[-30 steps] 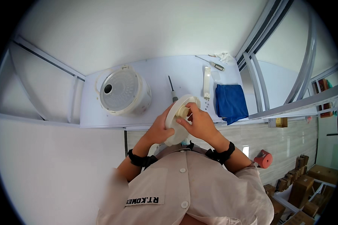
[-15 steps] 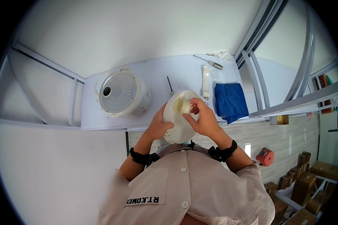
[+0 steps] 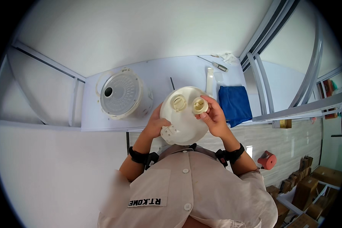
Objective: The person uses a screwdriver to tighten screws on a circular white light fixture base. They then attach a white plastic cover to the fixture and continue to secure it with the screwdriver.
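Observation:
My left hand [image 3: 155, 122] grips the left edge of a white rounded lid cover [image 3: 186, 131], thumb on top near its small holes. A round cream socket [image 3: 179, 103] shows in the cover's upper part. My right hand [image 3: 215, 117] pinches a small round cream steam vent cap [image 3: 200, 105] between thumb and fingers, its hollow side facing up. The cap is over the right side of the cover, apart from the socket. To the left on the table stands a white rice cooker [image 3: 142, 100] with a perforated silver disc [image 3: 121, 91] on top.
Beyond the cover, a dark screwdriver shaft [image 3: 172, 83] sticks out. A long white strip [image 3: 209, 81], a folded blue cloth [image 3: 235, 105], a grey-handled screwdriver [image 3: 220, 67] and crumpled white tissue [image 3: 228, 58] lie on the right. A metal frame [image 3: 262, 85] borders the table's right end.
My right hand has lifted the steam vent cap off the socket and moved it right, turning its hollow side up. The cover now lies flatter, uncovering the socket.

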### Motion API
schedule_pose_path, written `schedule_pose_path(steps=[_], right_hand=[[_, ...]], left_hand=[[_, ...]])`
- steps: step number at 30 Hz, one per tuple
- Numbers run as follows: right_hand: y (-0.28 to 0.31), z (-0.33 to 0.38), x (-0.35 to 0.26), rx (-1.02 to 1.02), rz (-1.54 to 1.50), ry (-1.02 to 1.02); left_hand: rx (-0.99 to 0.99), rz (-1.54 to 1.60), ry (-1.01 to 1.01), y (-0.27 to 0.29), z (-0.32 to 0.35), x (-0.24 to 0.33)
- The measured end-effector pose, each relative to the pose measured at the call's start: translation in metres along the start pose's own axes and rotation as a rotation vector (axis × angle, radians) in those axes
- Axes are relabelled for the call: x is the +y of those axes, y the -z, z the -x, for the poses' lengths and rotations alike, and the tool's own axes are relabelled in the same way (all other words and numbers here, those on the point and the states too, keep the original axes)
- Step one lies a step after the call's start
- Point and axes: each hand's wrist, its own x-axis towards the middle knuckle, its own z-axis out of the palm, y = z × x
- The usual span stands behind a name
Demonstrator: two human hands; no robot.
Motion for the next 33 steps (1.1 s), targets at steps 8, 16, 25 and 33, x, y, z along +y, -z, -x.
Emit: schedule_pose_path(steps=[8,16,25,33], right_hand=[[0.008,-0.01,0.001,-0.064,-0.059,0.001],[0.008,-0.015,0.008,-0.055,-0.017,-0.06],[-0.023,-0.043,-0.008,-0.067,0.756,0.192],[-0.04,-0.046,-0.01,0.025,0.895,0.221]], left_hand=[[-0.03,0.02,-0.07,0.011,-0.002,0.006],[0.035,-0.007,-0.065,0.027,0.001,-0.002],[0.007,-0.386,-0.091,-0.003,0.004,0.026],[0.058,-0.492,-0.086,-0.032,0.002,0.042]])
